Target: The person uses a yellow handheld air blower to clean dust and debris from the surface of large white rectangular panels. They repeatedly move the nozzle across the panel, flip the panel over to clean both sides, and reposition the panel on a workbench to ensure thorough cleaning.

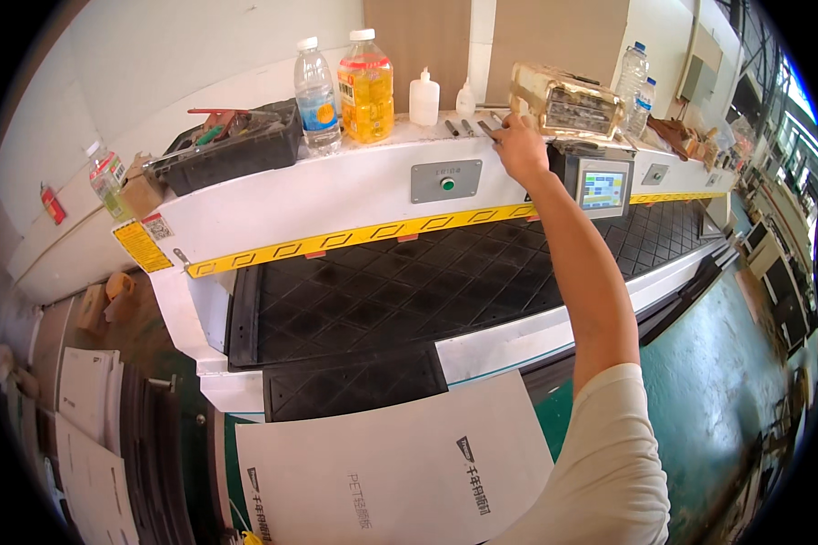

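Note:
My right arm reaches up from the lower right, over the front of a white machine (336, 204). On the machine's top ledge my right hand (522, 148) has its fingers closed at the end of a small grey stick (488, 133). Two similar short grey sticks lie just left of it, one (452, 129) farther from the hand than the other (467, 127). Right behind the hand stands a worn box wrapped in clear tape (568, 100). Below the wrist, to its right, a touch screen (603, 188) is mounted on the machine. My left hand is out of view.
Along the ledge stand a black tool tray (232, 159), a water bottle (316, 100), a bottle of yellow liquid (366, 91) and a white squeeze bottle (423, 98). A green button (447, 184) sits on the machine's front. A white printed board (391, 463) lies before the dark machine bed (382, 291).

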`<state>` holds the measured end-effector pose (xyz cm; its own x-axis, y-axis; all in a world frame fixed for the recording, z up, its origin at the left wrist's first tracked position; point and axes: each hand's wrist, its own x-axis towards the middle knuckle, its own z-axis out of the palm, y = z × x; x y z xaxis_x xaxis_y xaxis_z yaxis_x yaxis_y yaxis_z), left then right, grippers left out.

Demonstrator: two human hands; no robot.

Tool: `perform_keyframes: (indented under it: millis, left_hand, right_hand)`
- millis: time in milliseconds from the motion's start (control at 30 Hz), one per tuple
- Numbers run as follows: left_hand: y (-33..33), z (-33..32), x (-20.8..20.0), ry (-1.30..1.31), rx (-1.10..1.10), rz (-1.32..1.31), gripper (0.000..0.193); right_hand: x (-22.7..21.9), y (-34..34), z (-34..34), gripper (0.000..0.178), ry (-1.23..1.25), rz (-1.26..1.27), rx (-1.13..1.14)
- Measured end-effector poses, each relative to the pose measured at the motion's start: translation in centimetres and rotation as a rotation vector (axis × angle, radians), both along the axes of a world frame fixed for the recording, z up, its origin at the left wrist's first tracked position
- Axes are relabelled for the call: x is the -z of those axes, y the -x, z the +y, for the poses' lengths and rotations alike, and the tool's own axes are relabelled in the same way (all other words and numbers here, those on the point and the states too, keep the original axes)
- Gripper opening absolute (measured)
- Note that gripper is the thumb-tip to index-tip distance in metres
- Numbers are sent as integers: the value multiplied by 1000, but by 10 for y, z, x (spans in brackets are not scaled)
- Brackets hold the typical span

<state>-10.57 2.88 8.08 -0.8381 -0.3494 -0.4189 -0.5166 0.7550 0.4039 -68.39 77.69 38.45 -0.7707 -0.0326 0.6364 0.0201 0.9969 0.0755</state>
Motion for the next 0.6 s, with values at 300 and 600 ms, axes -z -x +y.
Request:
perform_keyframes:
  millis: [300, 600]
  left_hand:
    - [-46, -45, 57, 36, 175, -338, 64]
    - [26, -46, 66, -296, -319, 28, 44]
  right_hand:
    - [61, -152, -72, 10, 1679, 70, -657]
    - [317, -312, -75, 35, 1866, -559, 216]
